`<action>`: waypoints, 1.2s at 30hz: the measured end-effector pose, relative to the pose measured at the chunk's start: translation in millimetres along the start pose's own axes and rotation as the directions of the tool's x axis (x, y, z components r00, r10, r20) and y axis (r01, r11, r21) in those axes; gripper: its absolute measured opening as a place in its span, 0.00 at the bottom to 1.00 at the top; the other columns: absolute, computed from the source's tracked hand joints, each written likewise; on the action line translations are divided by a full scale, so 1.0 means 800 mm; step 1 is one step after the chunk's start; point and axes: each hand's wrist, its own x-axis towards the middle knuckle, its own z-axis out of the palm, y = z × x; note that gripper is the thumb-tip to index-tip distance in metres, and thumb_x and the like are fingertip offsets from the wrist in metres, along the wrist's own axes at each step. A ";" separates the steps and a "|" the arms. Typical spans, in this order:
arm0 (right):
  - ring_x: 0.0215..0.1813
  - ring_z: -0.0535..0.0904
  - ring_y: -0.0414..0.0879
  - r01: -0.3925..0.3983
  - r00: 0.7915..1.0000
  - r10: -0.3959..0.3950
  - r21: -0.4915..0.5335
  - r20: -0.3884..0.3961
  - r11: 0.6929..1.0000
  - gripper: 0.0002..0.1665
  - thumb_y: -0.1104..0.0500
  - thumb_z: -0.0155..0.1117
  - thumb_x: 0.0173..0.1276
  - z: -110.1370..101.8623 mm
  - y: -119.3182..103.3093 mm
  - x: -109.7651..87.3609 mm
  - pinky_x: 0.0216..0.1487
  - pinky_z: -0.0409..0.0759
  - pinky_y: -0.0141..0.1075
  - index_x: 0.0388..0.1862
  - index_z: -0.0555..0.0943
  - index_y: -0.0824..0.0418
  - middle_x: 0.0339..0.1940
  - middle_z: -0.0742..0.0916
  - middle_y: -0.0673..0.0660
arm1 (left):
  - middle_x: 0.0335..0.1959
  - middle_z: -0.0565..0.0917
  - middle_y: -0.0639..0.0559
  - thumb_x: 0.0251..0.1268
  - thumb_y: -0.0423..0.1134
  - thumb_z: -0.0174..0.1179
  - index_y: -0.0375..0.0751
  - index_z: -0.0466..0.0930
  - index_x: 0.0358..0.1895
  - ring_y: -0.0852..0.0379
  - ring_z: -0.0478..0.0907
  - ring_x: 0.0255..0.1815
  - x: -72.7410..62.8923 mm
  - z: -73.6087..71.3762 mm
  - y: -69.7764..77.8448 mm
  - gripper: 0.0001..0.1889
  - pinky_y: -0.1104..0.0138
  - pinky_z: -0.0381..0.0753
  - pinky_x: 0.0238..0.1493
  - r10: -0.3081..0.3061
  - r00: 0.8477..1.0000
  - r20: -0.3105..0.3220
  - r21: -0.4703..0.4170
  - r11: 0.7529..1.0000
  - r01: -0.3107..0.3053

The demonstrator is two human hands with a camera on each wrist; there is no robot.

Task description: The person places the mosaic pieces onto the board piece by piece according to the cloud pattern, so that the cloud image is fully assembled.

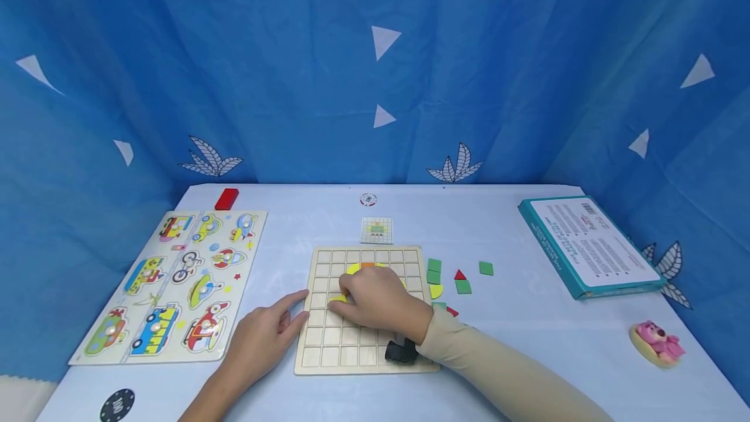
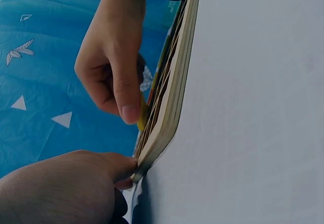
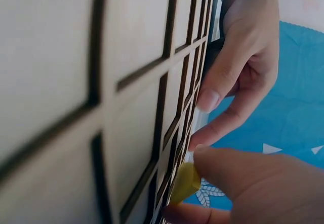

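Observation:
A wooden grid board (image 1: 331, 337) with square recesses lies flat in the middle of the table. Over its left half, my right hand (image 1: 377, 301) pinches a yellow piece (image 3: 185, 182) between thumb and fingers, close to the grid. Part of that piece is hidden by the fingers. My left hand (image 1: 263, 337) touches the board's left edge with thumb and forefinger, the other fingers bent beneath. Beyond the right hand, an orange piece (image 1: 367, 265) and a yellow piece (image 1: 353, 268) sit in the grid, partly covered by the hand.
Right of the board lie several green squares (image 1: 486, 268), red triangles (image 1: 459, 275) and a yellow quarter-round (image 1: 436, 291). Behind it rests a pattern card (image 1: 377, 230). A vehicle puzzle board (image 1: 176, 285) stands left; a teal box (image 1: 592, 246) and pink figurine (image 1: 659, 342) are right.

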 end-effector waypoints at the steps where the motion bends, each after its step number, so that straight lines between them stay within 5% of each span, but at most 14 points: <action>1: 0.16 0.64 0.34 -0.003 1.000 0.003 -0.005 -0.005 1.000 0.24 0.37 0.69 0.67 0.001 -0.001 0.001 0.15 0.58 0.30 0.19 0.73 0.47 0.09 0.66 0.40 | 0.13 0.64 0.67 0.68 0.48 0.69 0.53 0.84 0.61 0.67 0.58 0.14 0.000 0.000 0.000 0.20 0.69 0.59 0.20 0.001 1.000 0.000 0.001 1.000 -0.001; 8: 0.17 0.64 0.33 0.000 0.999 0.000 -0.004 0.033 1.000 0.21 0.35 0.71 0.64 -0.004 0.000 0.001 0.17 0.60 0.30 0.25 0.79 0.48 0.10 0.67 0.40 | 0.14 0.63 0.68 0.68 0.48 0.69 0.53 0.84 0.61 0.68 0.58 0.14 0.001 0.001 -0.003 0.20 0.70 0.59 0.20 0.016 1.000 -0.012 0.007 1.000 -0.016; 12: 0.19 0.67 0.30 0.079 0.993 -0.083 0.049 0.085 0.996 0.14 0.42 0.71 0.67 -0.015 0.006 0.001 0.20 0.65 0.28 0.43 0.88 0.49 0.15 0.74 0.38 | 0.14 0.64 0.68 0.68 0.47 0.69 0.52 0.84 0.61 0.67 0.58 0.14 0.002 0.000 -0.003 0.20 0.69 0.60 0.20 0.007 1.000 -0.004 0.012 1.000 -0.007; 18: 0.15 0.64 0.31 0.152 0.968 -0.168 0.098 0.186 0.984 0.19 0.49 0.67 0.73 -0.028 0.013 0.006 0.20 0.64 0.27 0.61 0.86 0.45 0.10 0.70 0.39 | 0.14 0.64 0.67 0.68 0.47 0.69 0.52 0.84 0.61 0.67 0.58 0.14 0.001 -0.001 -0.004 0.20 0.69 0.59 0.20 -0.001 1.000 -0.001 0.011 1.000 0.001; 29: 0.21 0.70 0.27 0.196 0.938 -0.225 0.135 0.262 0.971 0.17 0.51 0.71 0.71 -0.024 0.017 0.014 0.26 0.69 0.24 0.58 0.87 0.44 0.22 0.81 0.36 | 0.14 0.64 0.68 0.68 0.48 0.68 0.53 0.84 0.61 0.67 0.58 0.14 0.000 0.000 -0.003 0.19 0.69 0.59 0.20 -0.002 1.000 0.007 0.002 1.000 0.002; 36: 0.21 0.69 0.29 0.187 0.936 -0.225 0.160 0.271 0.969 0.17 0.47 0.70 0.71 -0.023 0.027 0.023 0.27 0.68 0.24 0.57 0.87 0.47 0.18 0.78 0.38 | 0.14 0.64 0.68 0.69 0.48 0.68 0.54 0.84 0.62 0.67 0.58 0.14 0.001 0.000 -0.002 0.19 0.69 0.60 0.21 -0.005 1.000 0.017 0.008 1.000 0.005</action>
